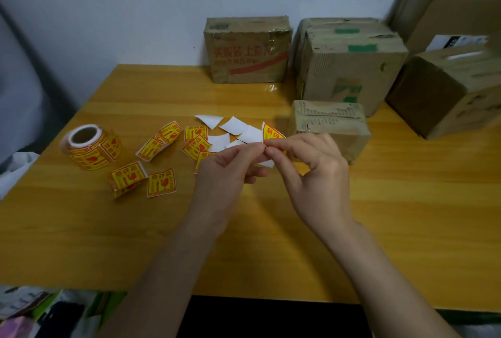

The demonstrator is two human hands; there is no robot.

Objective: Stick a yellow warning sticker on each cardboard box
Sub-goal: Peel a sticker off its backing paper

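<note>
While a roll of stickers (90, 146) lies on its side at the left of the wooden desk (393, 215), loose yellow warning stickers (161, 182) with red print are scattered beside it, some curled, some flat. Just right of them lie white backing papers (233, 124), peeled and bare. Above the middle of the desk, the left hand (226, 166) and the right hand (311, 164) meet at the fingertips, both pinched on one yellow sticker (272, 133), whose red-edged corner stands up between thumbs and forefingers; a white piece of backing shows beneath the fingers. The other fingers of each hand are loosely curled. Directly behind the hands sits a small cardboard box (329, 126) with a worn, taped top. Along the wall stand a box printed with red characters (248, 50), a larger box with green tape (349, 65), and, at far right, two more brown boxes (447, 88), blurred. No sticker is visible on any box face in view.
</note>
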